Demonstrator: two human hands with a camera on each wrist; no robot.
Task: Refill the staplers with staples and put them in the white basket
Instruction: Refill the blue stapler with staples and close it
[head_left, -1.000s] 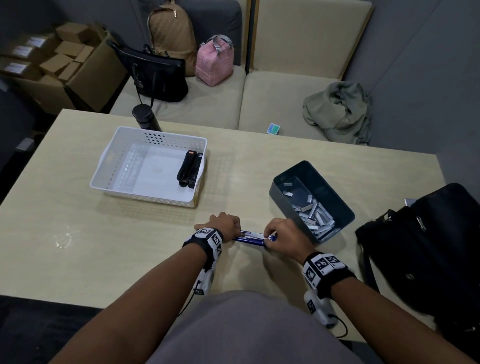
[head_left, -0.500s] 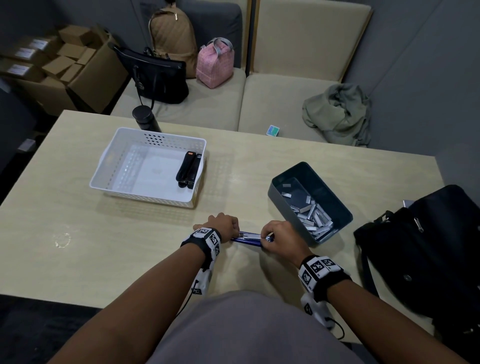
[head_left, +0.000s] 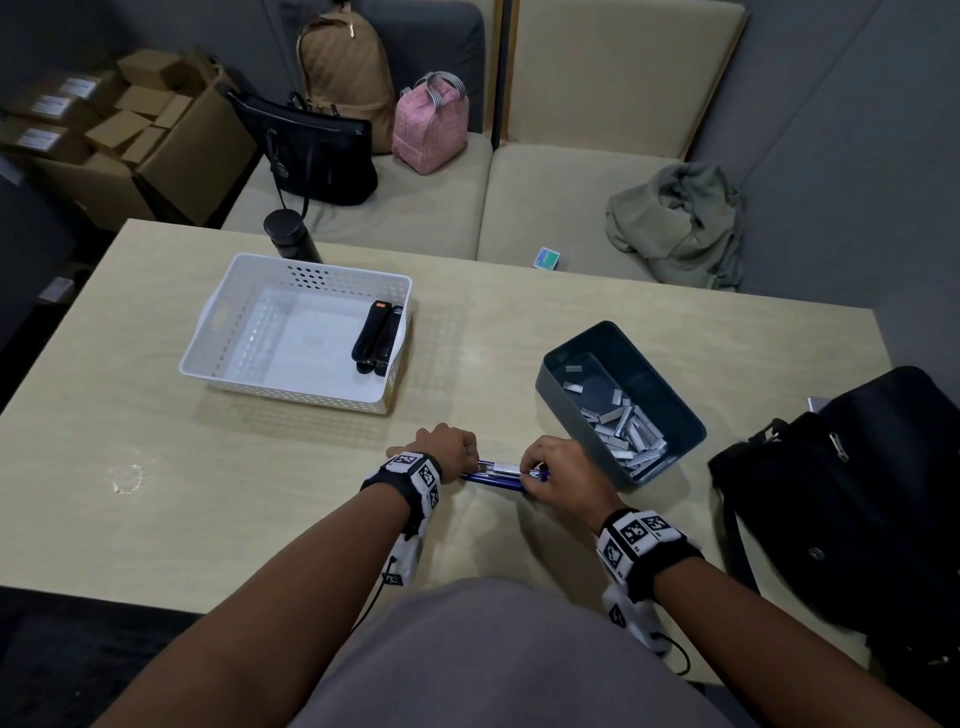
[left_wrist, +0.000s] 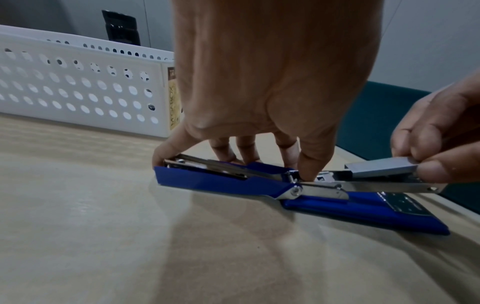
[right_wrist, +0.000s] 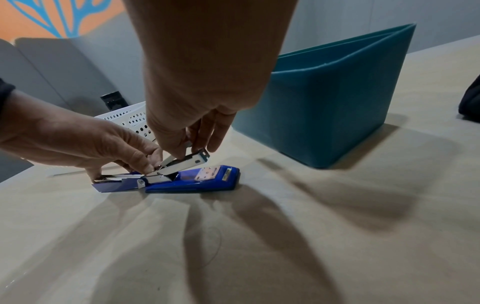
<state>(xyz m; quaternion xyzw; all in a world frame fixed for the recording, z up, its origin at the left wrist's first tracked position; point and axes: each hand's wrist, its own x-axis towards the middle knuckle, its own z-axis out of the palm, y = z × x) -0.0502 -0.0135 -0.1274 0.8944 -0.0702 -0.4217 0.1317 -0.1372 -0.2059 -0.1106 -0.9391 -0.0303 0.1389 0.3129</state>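
Pale wood table (head_left: 156, 519); beige sofa (head_left: 571, 208) behind, possibly grey wall panels

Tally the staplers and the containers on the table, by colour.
Blue stapler, opened flat on the table: 1
Black staplers in the basket: 2
White basket: 1
Dark teal bin with staples: 1
Total: 5

Grey shirt (head_left: 498, 660) — black-and-white marker wristbands (head_left: 636, 540)

Bare table (head_left: 156, 467) between white basket (head_left: 218, 332), teal bin (head_left: 675, 400).
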